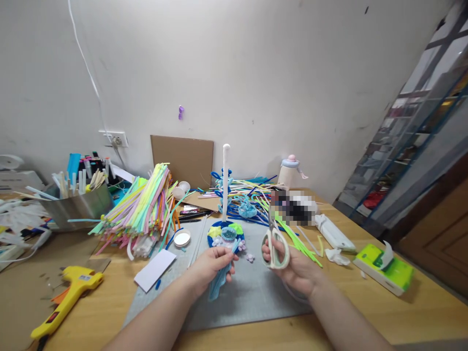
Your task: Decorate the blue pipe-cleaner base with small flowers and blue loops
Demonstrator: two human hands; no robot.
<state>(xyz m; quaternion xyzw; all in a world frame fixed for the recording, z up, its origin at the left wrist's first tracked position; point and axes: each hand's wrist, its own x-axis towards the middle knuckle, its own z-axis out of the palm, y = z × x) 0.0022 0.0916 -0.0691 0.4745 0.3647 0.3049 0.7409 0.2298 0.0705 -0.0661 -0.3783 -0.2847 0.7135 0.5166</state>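
Note:
My left hand (219, 265) is closed around a small bunch of light blue pipe cleaners (218, 283), whose ends stick out above and below the fingers. In my right hand (292, 265) is a pair of scissors (276, 249) with pale handles, held upright with the blades pointing away. Just beyond the left hand stands a round blue base (211, 240) with yellow, green and lilac fuzzy pieces on it. A white upright post (225, 185) rises behind it, with blue loops around it. One lilac flower piece (250, 258) lies between my hands on the grey mat (252, 297).
A large bundle of coloured pipe cleaners (146, 204) lies left, near a yellow glue gun (69, 292) and a white card (155, 269). Loose green pipe cleaners (300, 243) lie behind my right hand. A tissue pack (383, 268) and a bottle (288, 173) are at right.

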